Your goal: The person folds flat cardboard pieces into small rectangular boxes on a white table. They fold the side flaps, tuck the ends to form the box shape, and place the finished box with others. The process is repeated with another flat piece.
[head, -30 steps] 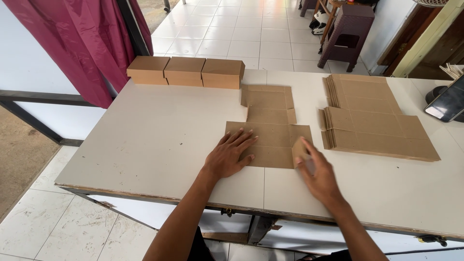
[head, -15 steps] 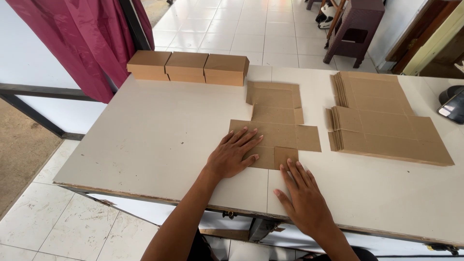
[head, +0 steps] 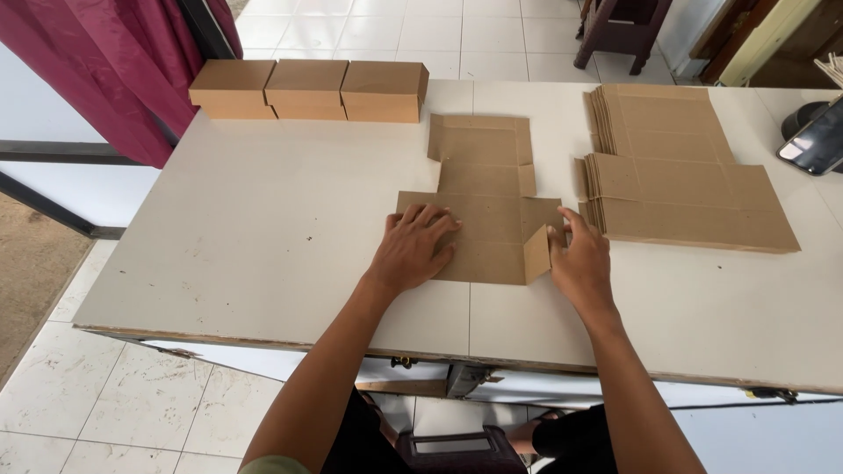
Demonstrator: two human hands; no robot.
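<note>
A flat brown cardboard sheet, matte, creased and cut into a cross-like shape with flaps, lies near the middle of the counter, toward its near edge. The left hand presses flat on the sheet's near left part, fingers spread. The right hand pinches the small near right flap, now standing upright; half a second ago that hand lay flat and the flap was down. A stack of flat sheets sits toward the right edge, three closed boxes along the far edge.
</note>
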